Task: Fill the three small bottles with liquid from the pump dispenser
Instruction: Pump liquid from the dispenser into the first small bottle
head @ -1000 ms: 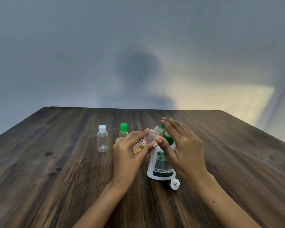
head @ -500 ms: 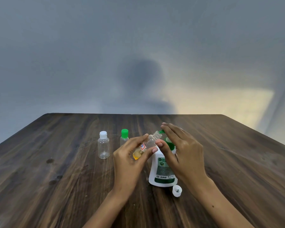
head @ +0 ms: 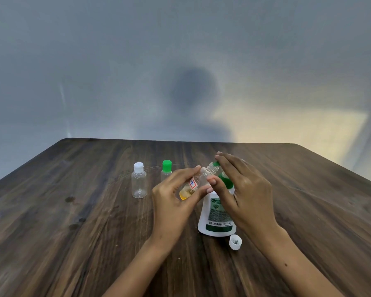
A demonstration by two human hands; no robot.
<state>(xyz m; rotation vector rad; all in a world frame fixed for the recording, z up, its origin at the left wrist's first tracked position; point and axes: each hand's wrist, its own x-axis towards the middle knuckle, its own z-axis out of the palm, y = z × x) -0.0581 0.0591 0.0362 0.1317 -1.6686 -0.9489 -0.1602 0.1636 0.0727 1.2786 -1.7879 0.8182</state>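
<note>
My left hand (head: pixel 171 202) grips the tilted uncapped bottle (head: pixel 198 182), mouth at the pump dispenser's (head: pixel 215 215) nozzle, so my right hand (head: pixel 244 189), fingers flat on the pump head, can fill it.

Two bare forearms, no sleeve anywhere up to the bottom edge of the picture, no watch, bracelet or ring. Left hand (head: pixel 171 202) with slim fingers and short nails, pale and glossy at the tips; right hand (head: pixel 248 196) much the same, knuckles and tendons showing behind the fingers. One small dark mole on the right forearm, well back from the fingers, past the wrist.
</note>
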